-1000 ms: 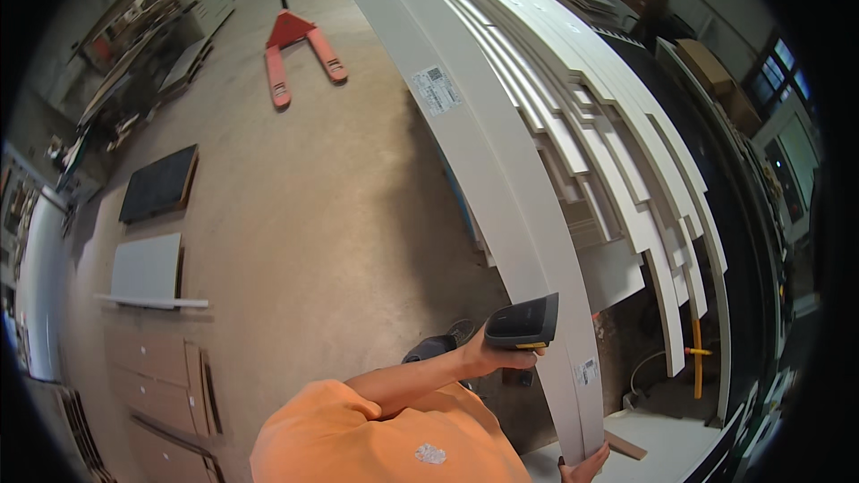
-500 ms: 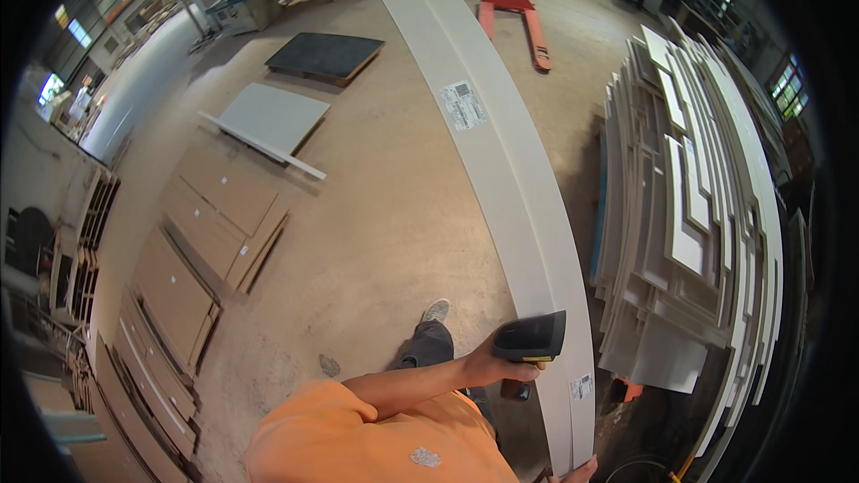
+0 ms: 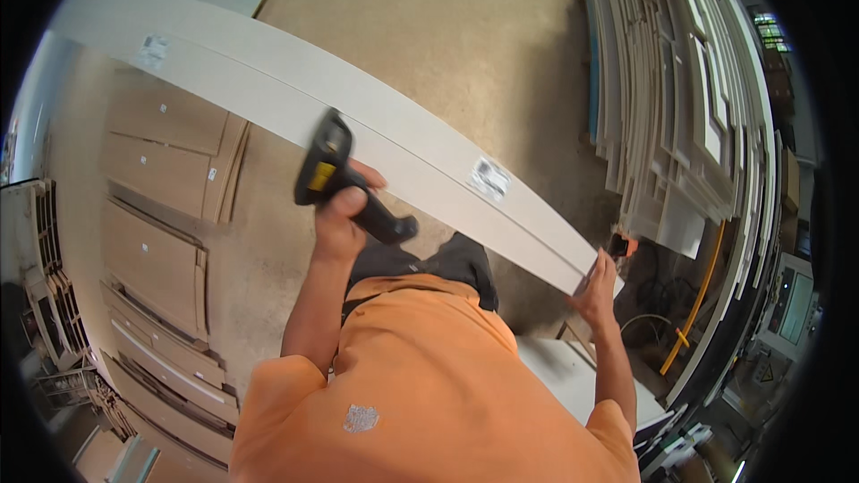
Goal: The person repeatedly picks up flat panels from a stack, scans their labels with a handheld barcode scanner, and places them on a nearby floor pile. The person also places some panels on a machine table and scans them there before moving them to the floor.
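Observation:
A black handheld barcode scanner (image 3: 315, 154) with a yellow patch is gripped by its handle in my left hand (image 3: 340, 219), above the near long edge of a long white board (image 3: 268, 72). My right hand (image 3: 598, 291) grips the board's right end, fingers on its far side. A shallow line runs lengthwise down the board, which slants from the far left to my right hip. One printed label (image 3: 490, 179) lies on the board near my right hand; another label (image 3: 154, 51) is toward its far left end.
Tall leaning stacks of white panels (image 3: 644, 89) stand at the right. Brown panels (image 3: 148, 268) lie in piles on the left. An orange-and-black tool (image 3: 624, 246) and a yellow pole (image 3: 702, 295) are past my right hand. A white panel (image 3: 555, 367) lies by my right side.
The board's far end has swung round to the left. My left hand has moved left with the scanner, away from the label near my right hand. My view has turned and dropped lower.

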`<state>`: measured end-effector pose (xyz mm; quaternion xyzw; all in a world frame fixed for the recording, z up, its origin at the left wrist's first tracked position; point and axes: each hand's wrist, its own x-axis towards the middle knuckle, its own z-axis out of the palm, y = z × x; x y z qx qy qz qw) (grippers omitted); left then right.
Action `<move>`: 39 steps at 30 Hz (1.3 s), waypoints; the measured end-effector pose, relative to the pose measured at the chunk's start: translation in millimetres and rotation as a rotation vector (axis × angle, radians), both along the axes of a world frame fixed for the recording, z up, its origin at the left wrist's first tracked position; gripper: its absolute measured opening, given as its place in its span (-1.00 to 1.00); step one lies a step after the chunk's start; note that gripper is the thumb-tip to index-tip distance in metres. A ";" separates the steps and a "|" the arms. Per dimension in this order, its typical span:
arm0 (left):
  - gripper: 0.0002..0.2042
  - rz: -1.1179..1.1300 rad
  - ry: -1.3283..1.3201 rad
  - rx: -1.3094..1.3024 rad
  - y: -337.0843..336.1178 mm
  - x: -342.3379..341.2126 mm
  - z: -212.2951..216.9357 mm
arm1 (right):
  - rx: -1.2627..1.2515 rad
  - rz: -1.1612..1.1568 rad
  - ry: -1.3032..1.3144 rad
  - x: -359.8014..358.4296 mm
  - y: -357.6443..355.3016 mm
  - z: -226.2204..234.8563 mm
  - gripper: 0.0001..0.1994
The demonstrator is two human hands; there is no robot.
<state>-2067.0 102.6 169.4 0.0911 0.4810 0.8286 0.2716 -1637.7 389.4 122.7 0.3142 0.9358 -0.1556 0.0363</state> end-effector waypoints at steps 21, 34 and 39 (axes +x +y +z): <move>-0.70 0.461 -0.581 -0.012 -245.3 -258.9 -132.4 | -0.005 0.600 -0.138 -386.3 -124.3 -5.1 0.19; -0.68 0.501 -0.863 -0.011 -468.4 -353.2 -277.9 | 0.240 0.701 -0.189 -500.7 -386.8 1.8 -0.39; -0.71 0.563 -0.844 0.013 -590.3 -397.4 -324.0 | 0.030 0.642 -0.241 -558.7 -529.9 -87.4 0.12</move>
